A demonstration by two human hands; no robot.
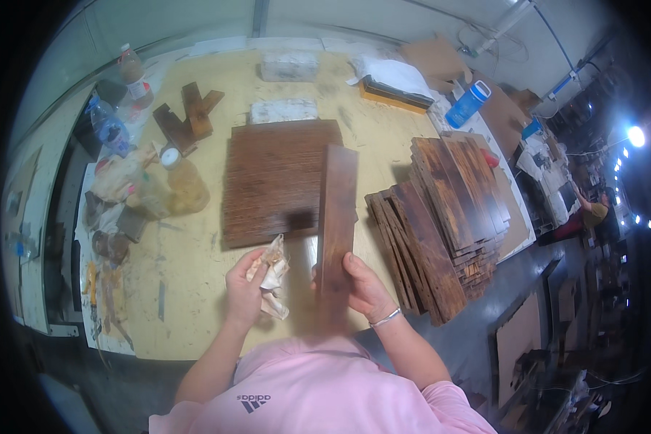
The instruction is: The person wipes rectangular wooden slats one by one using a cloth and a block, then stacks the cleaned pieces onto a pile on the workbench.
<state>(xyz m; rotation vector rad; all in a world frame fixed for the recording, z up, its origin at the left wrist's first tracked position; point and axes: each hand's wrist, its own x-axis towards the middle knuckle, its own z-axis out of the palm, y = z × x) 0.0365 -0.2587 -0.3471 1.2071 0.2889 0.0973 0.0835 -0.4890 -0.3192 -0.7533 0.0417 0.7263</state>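
My left hand (pixel 245 286) is closed on a crumpled, stained white rag (pixel 273 278) close to the table's front edge. Upright in my right hand (pixel 365 286) is a long dark brown wooden plank (pixel 337 224), thumb on its face and fingers behind it. Beyond both hands lies a wide stack of brown planks (pixel 276 181), which the held plank partly covers at its right side. To the right, more planks with a streaky grain are piled (pixel 452 210), some leaning over the table's edge.
At the left stand a plastic jar of yellowish liquid (pixel 186 184), bottles (pixel 136 76) and rags (pixel 123 173). Short wood pieces (pixel 188 119) lie behind them. A blue bottle (pixel 468 105) and a cloth-topped box (pixel 394 90) sit at the back right. A person (pixel 592 213) is far right.
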